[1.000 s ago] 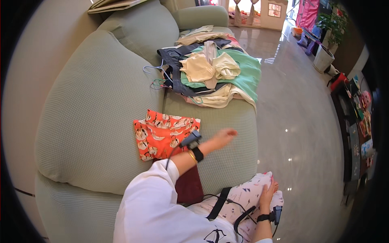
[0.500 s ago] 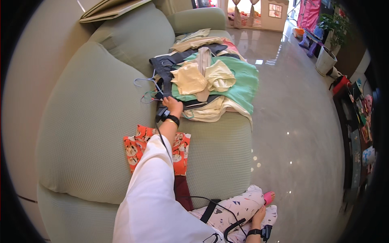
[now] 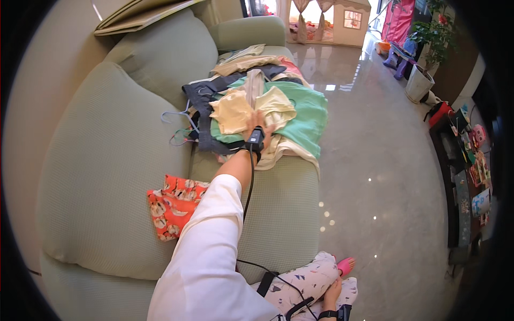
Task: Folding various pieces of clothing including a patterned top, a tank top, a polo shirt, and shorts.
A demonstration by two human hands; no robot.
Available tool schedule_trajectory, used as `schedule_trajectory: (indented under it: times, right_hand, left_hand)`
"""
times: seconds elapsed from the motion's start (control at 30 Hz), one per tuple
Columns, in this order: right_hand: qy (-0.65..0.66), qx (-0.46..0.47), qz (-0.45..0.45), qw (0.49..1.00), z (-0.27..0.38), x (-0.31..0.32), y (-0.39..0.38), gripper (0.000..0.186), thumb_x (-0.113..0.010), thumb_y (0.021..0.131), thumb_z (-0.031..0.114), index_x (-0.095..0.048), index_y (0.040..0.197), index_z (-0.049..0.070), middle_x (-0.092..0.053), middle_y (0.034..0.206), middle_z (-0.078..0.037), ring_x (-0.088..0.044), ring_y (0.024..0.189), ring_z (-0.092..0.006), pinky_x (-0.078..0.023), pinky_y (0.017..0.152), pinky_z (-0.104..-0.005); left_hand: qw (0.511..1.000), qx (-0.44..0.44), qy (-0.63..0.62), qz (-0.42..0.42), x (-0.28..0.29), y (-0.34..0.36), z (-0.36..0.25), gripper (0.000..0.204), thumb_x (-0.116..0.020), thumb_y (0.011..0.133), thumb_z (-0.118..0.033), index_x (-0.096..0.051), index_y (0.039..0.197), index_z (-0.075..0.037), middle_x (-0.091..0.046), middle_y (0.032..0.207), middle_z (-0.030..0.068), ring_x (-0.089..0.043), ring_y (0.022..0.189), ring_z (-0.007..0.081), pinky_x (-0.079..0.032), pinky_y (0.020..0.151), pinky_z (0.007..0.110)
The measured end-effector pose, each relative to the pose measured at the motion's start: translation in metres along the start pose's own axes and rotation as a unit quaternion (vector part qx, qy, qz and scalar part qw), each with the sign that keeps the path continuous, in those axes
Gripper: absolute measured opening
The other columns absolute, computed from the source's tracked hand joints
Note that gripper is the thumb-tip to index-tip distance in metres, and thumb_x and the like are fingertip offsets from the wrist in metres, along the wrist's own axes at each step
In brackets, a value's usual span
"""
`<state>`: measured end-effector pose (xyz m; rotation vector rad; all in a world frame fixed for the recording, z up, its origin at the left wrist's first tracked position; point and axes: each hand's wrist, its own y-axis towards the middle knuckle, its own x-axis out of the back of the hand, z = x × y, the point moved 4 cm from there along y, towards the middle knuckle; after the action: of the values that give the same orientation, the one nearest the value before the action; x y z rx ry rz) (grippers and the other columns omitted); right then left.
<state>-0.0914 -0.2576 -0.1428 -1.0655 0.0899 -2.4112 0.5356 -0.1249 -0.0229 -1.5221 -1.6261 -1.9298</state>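
My left hand (image 3: 259, 127) reaches into the clothes pile on the sofa, at the cream (image 3: 230, 109) and pale yellow (image 3: 276, 104) garments and a beige strip; a wrist device partly hides its blurred fingers. Beneath these lie a mint-green garment (image 3: 305, 123) and dark grey clothing (image 3: 214, 139), with light blue hangers (image 3: 182, 113) poking out. My right hand (image 3: 333, 291), fingers together, curls on the printed pajama leg (image 3: 300, 278) I am wearing. A folded orange printed garment (image 3: 168, 203) lies partly behind my left arm.
The green sofa (image 3: 112, 171) has a board-like stack (image 3: 139, 16) on its back. The floor (image 3: 375, 160) runs along the right to a cluttered dark console (image 3: 460, 187). A potted plant (image 3: 420, 80), pink item (image 3: 396, 24) and play tent (image 3: 350, 29) stand farther back.
My left hand has moved from beside the orange garment up past the dark clothing onto the pale garments atop the pile. The view has shifted; my right hand stays at my leg.
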Motion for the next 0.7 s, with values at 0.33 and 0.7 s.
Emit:
schedule_trajectory:
  times: [0.33,0.7]
  right_hand:
    - [-0.011,-0.046,0.032,0.998,-0.004,-0.006,0.011,0.026,-0.04,0.085,0.015,-0.054,0.097,-0.003,-0.059,0.091,-0.021,-0.055,0.086,-0.0364,-0.043,0.077,-0.0386]
    - [-0.025,-0.027,-0.001,0.999,-0.007,-0.008,0.007,0.024,-0.038,0.085,0.013,-0.053,0.098,-0.002,-0.058,0.09,-0.022,-0.055,0.085,-0.0373,-0.042,0.075,-0.0396]
  left_hand:
    - [0.978,0.101,0.029,0.178,0.003,-0.008,0.063,0.024,-0.064,0.068,-0.023,-0.061,0.083,-0.004,-0.059,0.082,0.0191,-0.058,0.076,0.0349,-0.047,0.065,0.04]
    - [0.382,0.058,-0.248,0.888,0.201,-0.251,-0.063,0.028,-0.059,0.076,-0.026,-0.059,0.096,-0.005,-0.061,0.08,0.008,-0.061,0.071,0.0196,-0.049,0.063,0.033]
